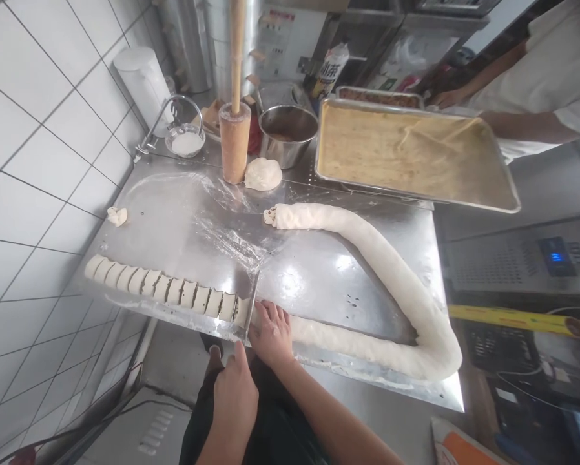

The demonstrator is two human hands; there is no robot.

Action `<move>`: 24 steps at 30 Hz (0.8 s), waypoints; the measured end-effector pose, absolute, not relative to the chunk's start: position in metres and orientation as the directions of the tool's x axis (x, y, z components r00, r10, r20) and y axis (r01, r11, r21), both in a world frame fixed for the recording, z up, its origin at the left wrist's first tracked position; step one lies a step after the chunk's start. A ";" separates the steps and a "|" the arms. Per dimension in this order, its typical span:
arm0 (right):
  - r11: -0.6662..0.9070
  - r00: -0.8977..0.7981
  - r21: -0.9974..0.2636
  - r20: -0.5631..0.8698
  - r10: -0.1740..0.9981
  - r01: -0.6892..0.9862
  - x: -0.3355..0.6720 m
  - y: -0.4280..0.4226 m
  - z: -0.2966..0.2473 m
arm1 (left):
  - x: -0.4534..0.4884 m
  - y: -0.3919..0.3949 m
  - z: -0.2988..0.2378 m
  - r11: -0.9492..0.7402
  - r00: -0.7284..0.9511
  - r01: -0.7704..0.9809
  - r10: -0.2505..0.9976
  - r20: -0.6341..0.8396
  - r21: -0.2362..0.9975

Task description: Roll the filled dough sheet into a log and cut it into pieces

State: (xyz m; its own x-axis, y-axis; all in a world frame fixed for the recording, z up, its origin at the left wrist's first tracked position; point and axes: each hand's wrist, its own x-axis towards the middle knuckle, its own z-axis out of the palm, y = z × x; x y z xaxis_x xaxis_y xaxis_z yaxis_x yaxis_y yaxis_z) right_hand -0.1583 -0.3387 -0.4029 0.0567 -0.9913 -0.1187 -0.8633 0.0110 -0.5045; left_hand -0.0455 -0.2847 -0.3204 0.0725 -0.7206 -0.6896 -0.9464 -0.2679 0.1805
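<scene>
At the bottom centre of the frame, the right hand [270, 336] lies spread, fingers apart, on a long rope of dough [396, 303]. The left hand [234, 400], just nearer, has its fingers pressed together at the near end of a thin steel dough cutter [252, 303]; whether it grips the cutter cannot be told. The cutter stands between the rope and a row of sliced dough pieces [164, 287] that runs toward the left, their cut faces streaked with dark filling. The rope curves right across the stainless steel surface [319, 290], then back to a cut end at the centre. A small dough scrap [117, 216] lies at the left, on smeared flour.

Farther up stand a thick wooden cylinder [234, 142] on end, a dough ball [263, 174] touching distance beside it, a glass dish of flour [186, 141] and a steel bowl [287, 132]. At upper right is a large metal sheet pan [416, 196], with a co-worker's hand [447, 98] beyond it.
</scene>
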 end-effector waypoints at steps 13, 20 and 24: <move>-0.018 0.067 -0.483 -0.085 -0.994 -0.876 -0.207 -0.327 -0.398 | -0.065 -0.286 -0.279 -0.243 0.013 -0.933 -0.760 -0.650 0.265; -0.017 0.061 -0.489 -0.074 -0.995 -0.872 -0.201 -0.325 -0.402 | -0.081 -0.259 -0.298 -0.269 0.047 -0.941 -0.703 -0.710 0.204; -0.068 0.113 -0.492 -0.063 -0.992 -0.868 -0.204 -0.321 -0.408 | -0.092 -0.278 -0.323 -0.270 0.068 -0.941 -0.738 -0.672 0.202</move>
State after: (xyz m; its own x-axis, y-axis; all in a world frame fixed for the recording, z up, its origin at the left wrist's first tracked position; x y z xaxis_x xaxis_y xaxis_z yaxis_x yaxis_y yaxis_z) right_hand -0.2043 -0.3206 -0.4075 0.1131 -0.9916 -0.0630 -0.8679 -0.0677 -0.4921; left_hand -0.0920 -0.2783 -0.3230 0.0677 -0.7376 -0.6718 -0.9413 -0.2704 0.2021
